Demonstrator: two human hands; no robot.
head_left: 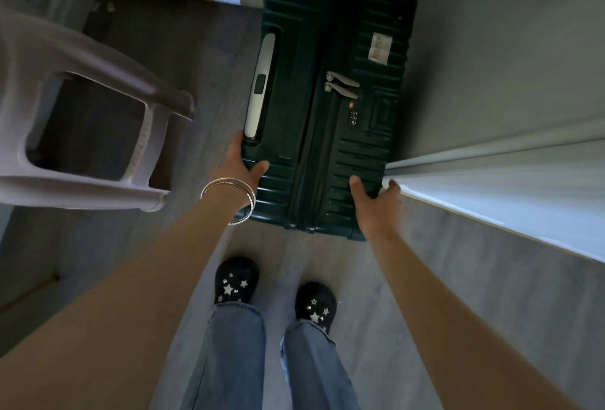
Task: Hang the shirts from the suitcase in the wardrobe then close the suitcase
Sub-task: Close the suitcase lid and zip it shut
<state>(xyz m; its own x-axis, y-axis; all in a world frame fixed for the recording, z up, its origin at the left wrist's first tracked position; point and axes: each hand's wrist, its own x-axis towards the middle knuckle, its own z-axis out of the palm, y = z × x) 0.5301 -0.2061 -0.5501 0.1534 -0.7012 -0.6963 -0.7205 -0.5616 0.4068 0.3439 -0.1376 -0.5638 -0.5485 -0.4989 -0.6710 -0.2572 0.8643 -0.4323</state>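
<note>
Standing zipped on the floor between a plastic chair (82, 121) and a white panel (510, 187), the dark green hard-shell suitcase (327, 88) looked rigid, slick and probably weighty, best taken by its edges or pale side handle (262, 85). Left hand (244, 164) gripped the left edge, thumb over the shell; right hand (376, 203) clasped the right edge, fingers curled round it.

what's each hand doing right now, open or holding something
Left hand: grips the left edge of the closed green suitcase, thumb on top.
Right hand: grips the suitcase's near right corner.
</note>
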